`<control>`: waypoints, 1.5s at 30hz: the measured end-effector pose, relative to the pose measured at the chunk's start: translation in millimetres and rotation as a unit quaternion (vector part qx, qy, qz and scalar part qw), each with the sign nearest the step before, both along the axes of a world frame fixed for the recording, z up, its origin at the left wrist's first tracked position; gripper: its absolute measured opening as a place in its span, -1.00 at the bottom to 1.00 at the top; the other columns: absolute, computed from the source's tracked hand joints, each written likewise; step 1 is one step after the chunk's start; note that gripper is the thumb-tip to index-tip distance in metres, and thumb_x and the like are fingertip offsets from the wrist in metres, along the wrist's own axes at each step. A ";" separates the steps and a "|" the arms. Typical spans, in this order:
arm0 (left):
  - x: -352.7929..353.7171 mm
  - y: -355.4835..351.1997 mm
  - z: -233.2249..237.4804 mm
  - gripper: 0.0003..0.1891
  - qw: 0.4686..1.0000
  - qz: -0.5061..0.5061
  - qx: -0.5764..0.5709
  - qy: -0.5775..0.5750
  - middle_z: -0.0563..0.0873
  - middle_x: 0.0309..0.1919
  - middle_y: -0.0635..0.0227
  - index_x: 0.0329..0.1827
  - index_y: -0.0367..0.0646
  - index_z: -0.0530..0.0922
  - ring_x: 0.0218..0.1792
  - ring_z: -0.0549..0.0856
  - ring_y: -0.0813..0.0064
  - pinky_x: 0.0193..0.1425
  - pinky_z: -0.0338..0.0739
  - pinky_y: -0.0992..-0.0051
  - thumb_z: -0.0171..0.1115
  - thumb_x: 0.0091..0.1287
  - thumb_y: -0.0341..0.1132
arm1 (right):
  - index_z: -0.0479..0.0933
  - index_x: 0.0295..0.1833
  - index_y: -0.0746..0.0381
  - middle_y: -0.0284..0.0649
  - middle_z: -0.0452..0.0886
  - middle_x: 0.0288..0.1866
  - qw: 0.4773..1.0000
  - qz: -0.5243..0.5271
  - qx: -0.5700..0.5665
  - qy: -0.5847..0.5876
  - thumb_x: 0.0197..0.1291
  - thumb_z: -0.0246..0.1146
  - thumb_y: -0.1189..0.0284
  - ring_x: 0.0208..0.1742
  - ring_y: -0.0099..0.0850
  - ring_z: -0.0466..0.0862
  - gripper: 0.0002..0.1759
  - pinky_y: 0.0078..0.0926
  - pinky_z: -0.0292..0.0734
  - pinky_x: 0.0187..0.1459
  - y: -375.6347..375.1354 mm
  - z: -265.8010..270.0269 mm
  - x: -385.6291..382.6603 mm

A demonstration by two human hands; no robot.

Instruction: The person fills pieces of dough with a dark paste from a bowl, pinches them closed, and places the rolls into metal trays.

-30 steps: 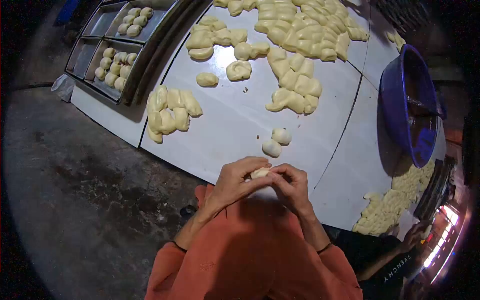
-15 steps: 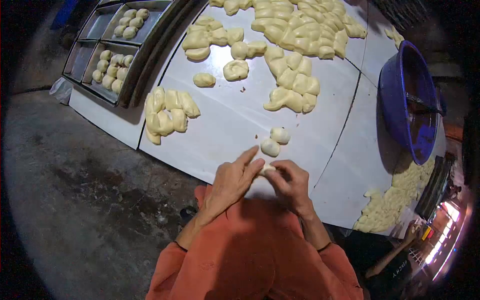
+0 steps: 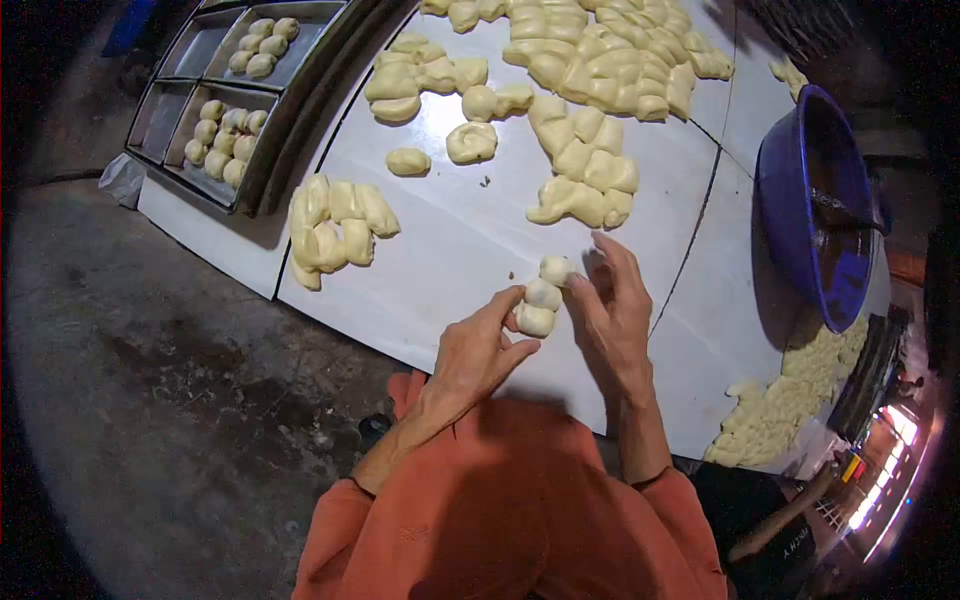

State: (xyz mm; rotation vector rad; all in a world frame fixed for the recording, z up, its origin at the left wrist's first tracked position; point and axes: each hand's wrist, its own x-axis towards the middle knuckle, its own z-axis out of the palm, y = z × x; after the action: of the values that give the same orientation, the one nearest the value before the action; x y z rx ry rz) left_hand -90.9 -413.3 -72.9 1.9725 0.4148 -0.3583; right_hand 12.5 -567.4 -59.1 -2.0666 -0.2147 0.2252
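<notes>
left hand (image 3: 478, 352) is pinching the nearest dough ball (image 3: 535, 320) lightly between thumb and forefinger, low on the white table (image 3: 450, 260), touching a row of two rolled balls (image 3: 548, 282) | right hand (image 3: 612, 312) is hovering open, fingers loose, just beside the row | tip, I reckon: releasing softly, keeping the ball round, not squashing its neighbours

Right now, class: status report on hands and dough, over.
Left hand grip on nearest dough ball. Right hand open beside two other balls. Nothing blocking.
</notes>
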 end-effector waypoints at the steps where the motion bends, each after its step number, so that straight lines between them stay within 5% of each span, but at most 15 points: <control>1: 0.5 -0.8 -2.7 -0.35 1.000 0.004 0.003 -0.007 0.75 -0.17 0.21 0.38 -0.10 0.45 -0.39 0.77 0.29 -0.22 0.67 0.32 0.50 0.22 -0.28 | 0.62 0.11 0.38 0.01 0.68 0.00 0.999 0.028 -0.003 0.024 0.35 0.29 0.42 -0.01 -0.23 0.72 -0.68 -0.33 0.62 0.03 -0.3 -3.4 6.6; 4: 2.9 -1.2 -4.5 -0.40 0.998 0.012 0.000 -0.055 0.75 -0.16 0.21 0.37 -0.11 0.47 -0.37 0.77 0.28 -0.21 0.66 0.33 0.47 0.25 -0.32 | 0.62 0.10 0.38 -0.01 0.70 0.01 0.985 0.127 0.003 0.118 0.36 0.24 0.43 0.04 -0.19 0.71 -0.70 -0.28 0.61 0.03 -1.1 -9.2 18.5; 7: 2.0 -0.9 -14.0 -0.47 0.991 0.020 0.025 -0.129 0.75 -0.16 0.20 0.33 -0.12 0.52 -0.35 0.76 0.29 -0.21 0.65 0.34 0.44 0.28 -0.34 | 0.62 0.09 0.37 -0.01 0.70 -0.03 0.977 0.205 -0.052 -0.014 0.36 0.25 0.42 0.02 -0.18 0.70 -0.71 -0.28 0.60 0.02 1.0 -19.6 15.4; 8: 0.7 1.0 -12.9 -0.49 0.995 0.024 -0.009 -0.100 0.75 -0.14 0.20 0.30 -0.13 0.55 -0.36 0.75 0.31 -0.22 0.64 0.35 0.44 0.27 -0.35 | 0.63 0.03 0.37 -0.10 0.67 -0.11 0.979 0.200 -0.020 -0.002 0.36 0.25 0.48 -0.12 -0.30 0.67 -0.77 -0.39 0.58 -0.05 -0.1 -20.5 16.9; 11: 2.1 6.7 -4.3 -0.48 0.996 0.000 0.006 -0.087 0.75 -0.11 0.20 0.29 -0.13 0.57 -0.36 0.74 0.36 -0.22 0.64 0.37 0.47 0.24 -0.35 | 0.60 0.09 0.38 -0.09 0.66 -0.04 0.992 0.121 -0.008 0.022 0.38 0.24 0.47 -0.12 -0.33 0.67 -0.74 -0.38 0.61 -0.08 -3.0 -9.1 13.1; 12: 0.6 8.1 -4.5 -0.41 0.996 0.000 -0.001 -0.087 0.74 -0.08 0.21 0.34 -0.14 0.54 -0.37 0.73 0.38 -0.23 0.64 0.39 0.50 0.22 -0.33 | 0.57 0.20 0.33 -0.01 0.61 0.15 0.992 0.099 0.003 0.081 0.39 0.25 0.38 0.08 -0.17 0.70 -0.64 -0.28 0.61 0.11 -5.8 -6.0 11.2; 15: -1.8 4.0 -3.9 -0.35 0.995 0.062 -0.026 -0.071 0.73 -0.08 0.19 0.38 -0.16 0.49 -0.38 0.72 0.38 -0.24 0.65 0.39 0.52 0.20 -0.31 | 0.53 0.28 0.31 -0.01 0.61 0.18 0.992 0.076 0.007 0.097 0.39 0.25 0.39 0.09 -0.18 0.71 -0.59 -0.28 0.63 0.11 -9.5 -4.1 4.7; 19: 0.0 2.1 -13.9 -0.33 0.993 0.010 0.024 -0.111 0.72 -0.08 0.14 0.38 -0.18 0.48 -0.38 0.72 0.32 -0.23 0.66 0.36 0.53 0.19 -0.30 | 0.53 0.29 0.29 -0.01 0.62 0.19 0.987 0.142 -0.055 0.060 0.36 0.28 0.39 0.09 -0.17 0.72 -0.57 -0.23 0.65 0.11 -4.6 -3.3 -0.8; 22: 7.7 -1.9 -14.7 -0.39 0.993 0.025 -0.031 -0.108 0.71 -0.12 0.12 0.33 -0.22 0.53 -0.28 0.72 0.23 -0.13 0.64 0.32 0.50 0.21 -0.28 | 0.57 0.17 0.33 -0.05 0.64 0.09 0.989 0.102 0.004 0.111 0.34 0.28 0.42 0.02 -0.25 0.71 -0.66 -0.34 0.62 0.09 0.3 -10.8 -6.0; 24: 8.6 0.0 -12.6 -0.36 0.995 0.037 -0.071 -0.060 0.75 -0.03 0.14 0.36 -0.22 0.54 -0.16 0.73 0.38 -0.01 0.64 0.39 0.50 0.21 -0.22 | 0.58 0.07 0.38 -0.10 0.66 0.02 0.981 0.053 0.076 0.172 0.33 0.29 0.45 -0.02 -0.32 0.68 -0.72 -0.38 0.59 0.08 0.4 -29.0 -12.9; 34: 12.6 57.0 33.5 -0.42 0.980 0.091 -0.162 -0.071 0.76 -0.02 0.20 0.34 -0.26 0.55 -0.18 0.76 0.44 -0.06 0.68 0.46 0.48 0.26 -0.29 | 0.48 0.21 0.32 -0.13 0.68 -0.07 0.898 -0.014 0.276 0.342 0.36 0.30 0.47 -0.12 -0.44 0.69 -0.64 -0.49 0.63 -0.16 57.3 10.3 -10.1; 41: 54.8 183.3 53.3 -0.39 0.978 0.083 -0.038 -0.188 0.75 0.04 0.21 0.37 -0.17 0.57 -0.20 0.75 0.52 -0.09 0.69 0.47 0.52 0.24 -0.26 | 0.53 0.23 0.31 -0.12 0.70 -0.03 0.962 0.131 0.156 0.182 0.35 0.35 0.35 -0.14 -0.42 0.72 -0.58 -0.49 0.65 -0.15 175.2 49.8 58.2; 45: 86.8 272.2 85.5 -0.40 0.973 0.103 0.059 -0.200 0.79 -0.01 0.19 0.34 -0.18 0.60 -0.21 0.75 0.50 -0.06 0.65 0.47 0.51 0.22 -0.24 | 0.58 0.21 0.33 -0.17 0.74 -0.10 0.959 0.189 0.194 0.085 0.37 0.34 0.28 -0.20 -0.49 0.73 -0.57 -0.53 0.66 -0.23 268.4 53.0 105.9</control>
State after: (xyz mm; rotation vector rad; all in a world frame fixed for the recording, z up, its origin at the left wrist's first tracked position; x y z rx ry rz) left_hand -4.0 -141.0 12.6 2.0316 0.3788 0.2003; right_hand 118.4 -299.0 -6.0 -1.5939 -0.5089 0.5472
